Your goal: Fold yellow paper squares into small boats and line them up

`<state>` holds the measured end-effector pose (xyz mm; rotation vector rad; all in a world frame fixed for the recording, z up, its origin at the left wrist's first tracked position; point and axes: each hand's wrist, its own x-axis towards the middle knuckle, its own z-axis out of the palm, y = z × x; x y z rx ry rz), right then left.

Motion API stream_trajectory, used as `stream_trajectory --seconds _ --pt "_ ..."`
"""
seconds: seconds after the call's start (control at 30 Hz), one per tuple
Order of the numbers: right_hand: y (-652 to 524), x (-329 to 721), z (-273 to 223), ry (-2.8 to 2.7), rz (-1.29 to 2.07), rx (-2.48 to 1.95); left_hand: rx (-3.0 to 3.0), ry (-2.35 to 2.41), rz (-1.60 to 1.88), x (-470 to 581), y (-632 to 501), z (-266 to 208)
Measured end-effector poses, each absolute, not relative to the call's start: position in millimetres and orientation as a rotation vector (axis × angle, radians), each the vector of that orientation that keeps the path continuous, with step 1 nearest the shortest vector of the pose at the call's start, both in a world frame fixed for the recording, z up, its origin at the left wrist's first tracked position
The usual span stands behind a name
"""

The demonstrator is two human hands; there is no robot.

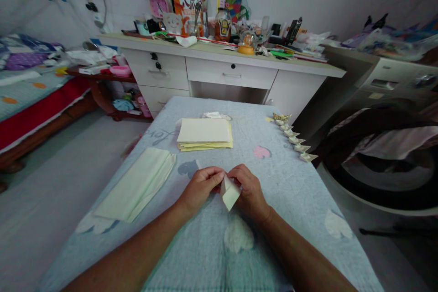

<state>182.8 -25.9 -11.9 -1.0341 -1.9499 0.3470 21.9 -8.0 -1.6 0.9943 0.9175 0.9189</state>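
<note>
Left hand and right hand have fingers clamped on one folded paper. A paper stack lies beyond them.

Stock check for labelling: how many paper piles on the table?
2: the cream pile, beyond the left hand, and the pale green pile, to that hand's left. No others show; sheets within each pile can't be counted.

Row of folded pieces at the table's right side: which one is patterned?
The far-end piece, nearest the desk: it is yellowish with dark markings, while the other pieces look plain and pale.
</note>
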Motion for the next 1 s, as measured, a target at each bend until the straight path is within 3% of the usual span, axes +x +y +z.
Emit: stream_trajectory --seconds 1.0 --pt "-31.6 183.9 -1.2 -1.899 0.442 -1.053 1.174 0.975 0.979 17.6 -7.9 -0.1"
